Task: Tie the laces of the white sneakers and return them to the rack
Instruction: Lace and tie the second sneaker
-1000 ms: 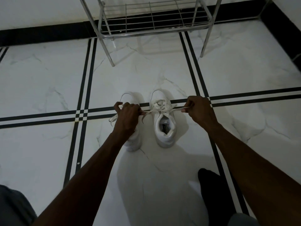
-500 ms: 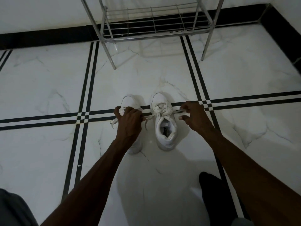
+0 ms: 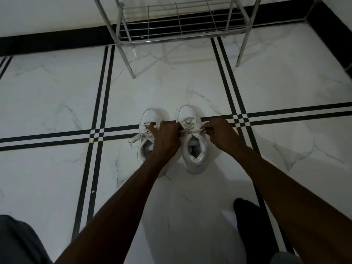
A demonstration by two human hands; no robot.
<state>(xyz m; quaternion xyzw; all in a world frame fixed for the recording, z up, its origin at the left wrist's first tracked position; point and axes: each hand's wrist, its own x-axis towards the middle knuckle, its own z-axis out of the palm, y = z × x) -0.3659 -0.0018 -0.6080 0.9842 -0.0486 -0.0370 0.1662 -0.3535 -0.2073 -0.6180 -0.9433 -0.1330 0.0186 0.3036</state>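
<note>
Two white sneakers stand side by side on the marble floor, toes pointing away from me. The right sneaker (image 3: 194, 149) has its laces pinched from both sides: my left hand (image 3: 167, 138) grips one lace end at its left edge, my right hand (image 3: 221, 134) grips the other end at its right edge. The left sneaker (image 3: 147, 130) is partly hidden under my left hand, and its loose laces (image 3: 136, 140) trail off to the left. The metal wire rack (image 3: 181, 23) stands against the wall beyond the shoes, its lowest shelf bare.
Rack legs (image 3: 129, 67) touch the floor just past the sneakers. A black skirting board (image 3: 47, 40) runs along the wall. A dark-socked foot (image 3: 253, 225) rests at the lower right and a grey trouser knee (image 3: 17, 242) shows at the lower left.
Both hands have drawn inward toward the right sneaker's tongue; the lace that was stretched taut between them is now slack and short. The view has shifted slightly closer to the rack.
</note>
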